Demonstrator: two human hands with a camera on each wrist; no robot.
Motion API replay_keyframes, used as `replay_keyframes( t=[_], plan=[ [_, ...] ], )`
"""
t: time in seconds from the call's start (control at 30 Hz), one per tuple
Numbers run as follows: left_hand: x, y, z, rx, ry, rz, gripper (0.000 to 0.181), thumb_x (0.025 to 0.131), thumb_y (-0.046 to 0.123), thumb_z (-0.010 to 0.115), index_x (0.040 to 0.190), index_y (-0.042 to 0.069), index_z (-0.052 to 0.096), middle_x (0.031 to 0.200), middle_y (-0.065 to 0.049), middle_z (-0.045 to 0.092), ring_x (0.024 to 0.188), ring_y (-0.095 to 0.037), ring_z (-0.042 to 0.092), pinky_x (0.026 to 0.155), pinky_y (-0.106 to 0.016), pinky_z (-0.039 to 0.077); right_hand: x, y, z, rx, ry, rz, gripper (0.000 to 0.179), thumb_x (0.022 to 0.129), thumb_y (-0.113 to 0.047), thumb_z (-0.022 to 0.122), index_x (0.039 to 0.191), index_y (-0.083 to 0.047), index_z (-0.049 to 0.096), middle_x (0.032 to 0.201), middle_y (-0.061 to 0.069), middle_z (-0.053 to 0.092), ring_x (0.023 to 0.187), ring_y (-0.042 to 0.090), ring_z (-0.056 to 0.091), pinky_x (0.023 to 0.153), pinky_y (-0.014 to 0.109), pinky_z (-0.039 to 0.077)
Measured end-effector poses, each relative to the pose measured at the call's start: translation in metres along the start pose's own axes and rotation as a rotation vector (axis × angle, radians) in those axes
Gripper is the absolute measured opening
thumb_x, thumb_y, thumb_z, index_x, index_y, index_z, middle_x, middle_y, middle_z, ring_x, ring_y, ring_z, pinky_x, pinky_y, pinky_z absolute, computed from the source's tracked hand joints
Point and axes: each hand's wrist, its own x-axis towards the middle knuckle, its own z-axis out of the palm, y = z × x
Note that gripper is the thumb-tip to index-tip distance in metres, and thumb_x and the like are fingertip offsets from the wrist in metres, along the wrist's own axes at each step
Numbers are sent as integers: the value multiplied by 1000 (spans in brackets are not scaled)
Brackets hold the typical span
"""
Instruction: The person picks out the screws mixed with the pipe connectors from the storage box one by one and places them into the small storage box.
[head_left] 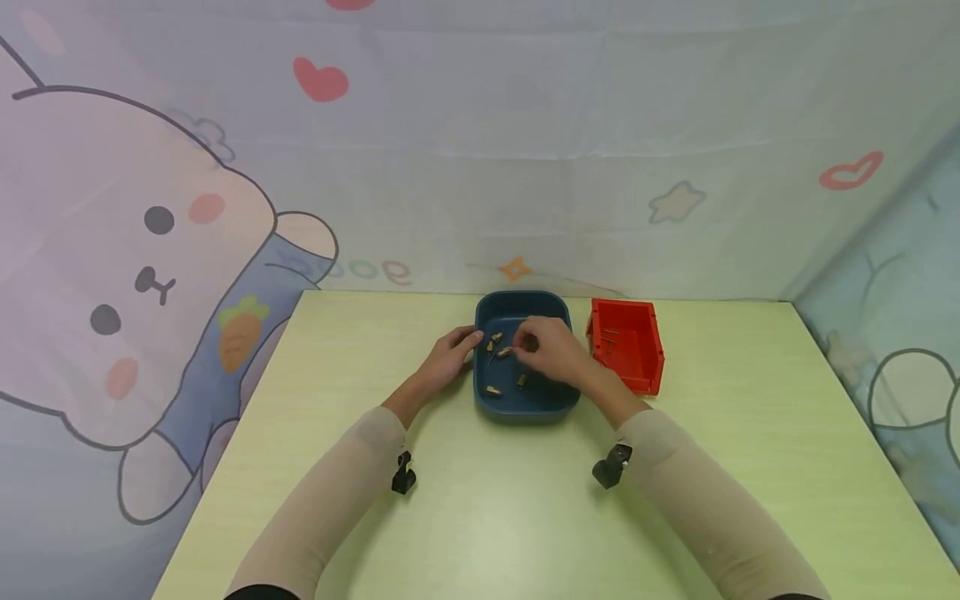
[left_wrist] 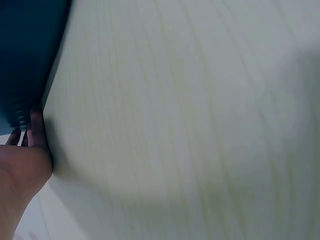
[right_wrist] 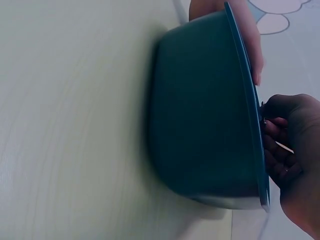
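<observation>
A dark blue plastic basin (head_left: 525, 410) stands on the table with several small brass-coloured pieces (head_left: 492, 391) scattered inside. At its left side my left hand (head_left: 452, 354) grips the wall, thumb over the rim and fingers along the outside. The left wrist view has those fingers (left_wrist: 36, 131) against the outer wall. Over the basin, my right hand (head_left: 551, 346) pinches a small thin metal piece (right_wrist: 262, 106) between thumb and fingertips; its exact kind I cannot tell. One brass-coloured piece (head_left: 506, 352) lies right by those fingertips.
A red open box (head_left: 643, 379) stands just right of the basin, with several thin metal pieces (head_left: 609, 340) in it. The pale wood-grain table (head_left: 517, 517) ends at a printed cloth backdrop (head_left: 480, 167) behind and at the sides.
</observation>
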Motion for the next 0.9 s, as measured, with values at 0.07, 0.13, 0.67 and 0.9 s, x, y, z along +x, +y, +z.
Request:
replay_keyframes(
  t=[0.07,0.13,0.67,0.9],
  plan=[
    [0,0,0,5,0,1,62,111,42,55,159,4,43,161,-16,46,151,-30,41,118,-45,47,-1,2,-1,0,3,2,6,93,-9,79,90,-10,74,89,1,68,80,16,63,75,31,60],
    [0,1,1,11,1,0,62,111,42,55,159,4,43,161,-16,46,151,-31,41,118,-46,48,-2,3,-3,-2,9,0,6,93,-8,79,90,-10,74,88,1,68,80,16,64,75,31,60],
    [1,0,2,23,-2,3,61,112,43,54,159,4,44,160,-15,47,151,-29,42,118,-43,47,-12,11,-19,55,34,65,4,95,-8,77,97,-5,75,95,4,71,85,21,65,80,36,63],
    [0,-1,1,10,-12,7,61,112,41,54,159,3,43,161,-17,46,152,-30,41,119,-45,47,-18,11,-28,79,63,97,6,96,-9,78,99,-5,75,98,6,71,87,22,66,83,37,63]
  ],
)
